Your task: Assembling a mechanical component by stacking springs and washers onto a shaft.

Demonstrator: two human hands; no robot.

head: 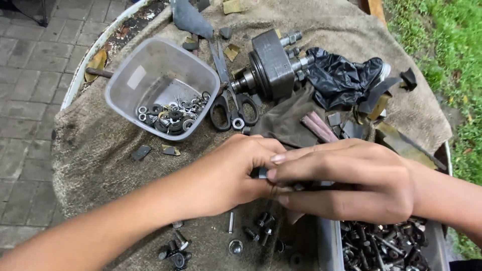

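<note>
Both hands, left hand (236, 173) and right hand (346, 183), pinch a small metal part (263, 173) together; loose bolts (261, 226) below, scissors (232, 108) just beyond crowd them.

A clear plastic tub (131, 80) holding metal washers and rings (173, 114) is seen on a coarse brown cloth (95, 150) spread over a round white-rimmed surface. Black-handled scissors (228, 98) are laid just beside the tub, next to a heavy dark steel flanged part with threaded studs (271, 68). A crumpled black plastic bag (341, 78) is pictured to its right. Loose bolts and nuts (261, 228) are scattered near a grey tray of mixed dark fasteners (381, 246).
</note>
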